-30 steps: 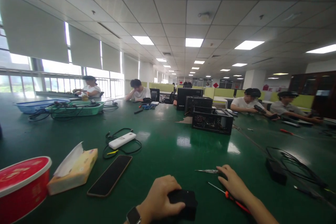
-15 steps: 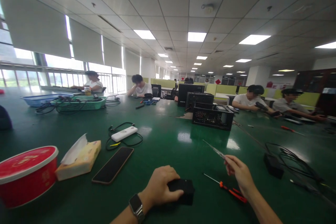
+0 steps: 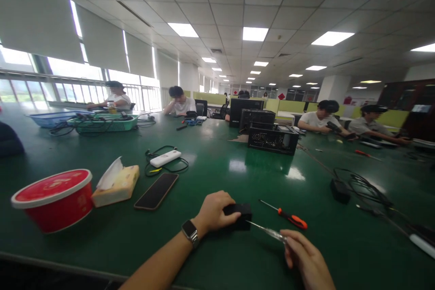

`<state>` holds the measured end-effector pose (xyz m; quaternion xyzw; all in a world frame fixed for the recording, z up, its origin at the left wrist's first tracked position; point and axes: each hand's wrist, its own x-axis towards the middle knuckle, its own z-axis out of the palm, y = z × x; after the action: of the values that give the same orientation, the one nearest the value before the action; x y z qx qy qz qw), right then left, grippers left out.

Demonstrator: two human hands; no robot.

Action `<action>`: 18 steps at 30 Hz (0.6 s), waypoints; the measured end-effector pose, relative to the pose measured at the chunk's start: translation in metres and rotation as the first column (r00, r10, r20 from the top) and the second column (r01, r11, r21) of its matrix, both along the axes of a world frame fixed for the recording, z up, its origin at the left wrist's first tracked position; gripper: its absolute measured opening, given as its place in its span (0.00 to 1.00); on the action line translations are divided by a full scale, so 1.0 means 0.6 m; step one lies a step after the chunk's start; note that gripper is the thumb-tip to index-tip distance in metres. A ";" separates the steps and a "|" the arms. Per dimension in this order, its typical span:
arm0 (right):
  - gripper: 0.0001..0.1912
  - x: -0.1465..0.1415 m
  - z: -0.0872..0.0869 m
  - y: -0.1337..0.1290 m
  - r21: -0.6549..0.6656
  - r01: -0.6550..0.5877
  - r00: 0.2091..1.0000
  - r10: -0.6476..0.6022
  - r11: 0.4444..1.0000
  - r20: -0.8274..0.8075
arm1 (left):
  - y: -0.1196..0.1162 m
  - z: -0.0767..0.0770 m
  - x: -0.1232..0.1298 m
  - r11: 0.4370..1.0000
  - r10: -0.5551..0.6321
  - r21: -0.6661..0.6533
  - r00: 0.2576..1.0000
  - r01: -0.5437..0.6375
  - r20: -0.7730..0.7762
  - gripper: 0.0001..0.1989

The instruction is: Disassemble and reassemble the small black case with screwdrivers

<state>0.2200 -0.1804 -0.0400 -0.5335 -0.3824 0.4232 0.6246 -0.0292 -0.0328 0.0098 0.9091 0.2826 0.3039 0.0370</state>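
Note:
My left hand [image 3: 217, 212], with a watch on its wrist, is wrapped round a black block [image 3: 243, 217] on the green table [image 3: 210, 158]. Between the fingers and thumb of my right hand [image 3: 299, 247] is a slim screwdriver with a clear handle [image 3: 273, 234]. Its thin tip points left and meets the lower right part of the block's near side; whether it touches is too small to tell. Just beyond, an orange and black screwdriver [image 3: 294, 220] lies on the table.
Left of my hands are a phone [image 3: 157, 191], a tissue pack [image 3: 117, 186], a red tub [image 3: 57, 204] and a white power strip [image 3: 166, 158]. An open computer case [image 3: 272, 139] stands ahead. Coiled cables [image 3: 363, 188] lie right. Several people sit around the table.
My right hand has moved down and towards me, bringing the slim screwdriver's tip to the block. The view has tilted down somewhat. My left hand still holds the block.

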 end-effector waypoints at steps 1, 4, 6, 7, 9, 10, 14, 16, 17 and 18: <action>0.24 -0.002 0.004 -0.004 0.013 0.015 1.000 -0.016 1.000 0.026 | -0.001 0.001 0.000 1.000 0.004 -0.007 1.000 -0.004 -0.004 0.14; 0.24 -0.009 0.014 -0.006 0.021 0.038 0.997 -0.040 0.999 0.072 | -0.003 0.001 0.000 0.999 -0.024 -0.029 1.000 0.023 -0.006 0.15; 0.24 -0.013 0.015 -0.003 0.017 0.052 0.993 -0.053 0.999 0.103 | -0.004 0.000 0.000 0.999 -0.029 -0.023 1.000 0.028 -0.004 0.15; 0.23 -0.014 0.014 -0.002 0.016 0.056 0.991 -0.057 0.998 0.124 | -0.005 0.000 0.000 0.999 -0.027 -0.019 1.000 0.027 -0.004 0.15; 0.22 -0.016 0.011 -0.002 0.029 0.076 0.982 -0.080 0.997 0.169 | -0.004 -0.002 0.000 1.000 -0.020 -0.008 1.000 0.020 -0.006 0.16; 0.22 -0.016 0.010 -0.003 0.038 0.086 0.978 -0.091 0.996 0.189 | -0.004 -0.003 0.000 1.000 -0.018 -0.002 1.000 0.018 -0.008 0.16; 0.21 -0.022 0.010 -0.007 0.063 0.034 0.972 -0.048 0.997 0.231 | -0.002 -0.006 -0.001 0.999 -0.038 0.022 0.999 0.038 -0.024 0.16; 0.22 -0.026 0.010 -0.009 0.067 0.007 0.968 -0.024 0.998 0.249 | -0.002 -0.006 -0.002 0.998 -0.053 0.020 0.999 0.053 -0.015 0.17; 0.22 -0.028 0.010 -0.009 0.072 0.014 0.964 -0.032 0.997 0.263 | -0.002 -0.006 -0.003 0.998 -0.057 0.015 0.998 0.057 -0.008 0.17; 0.22 -0.029 0.009 -0.009 0.076 0.030 0.959 -0.051 0.997 0.277 | -0.003 -0.006 -0.003 0.998 -0.059 0.008 0.998 0.059 0.000 0.17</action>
<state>0.2023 -0.1860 -0.0345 -0.5728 -0.4704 0.3170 0.5917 -0.0311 -0.0345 0.0063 0.9172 0.2543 0.3038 0.0421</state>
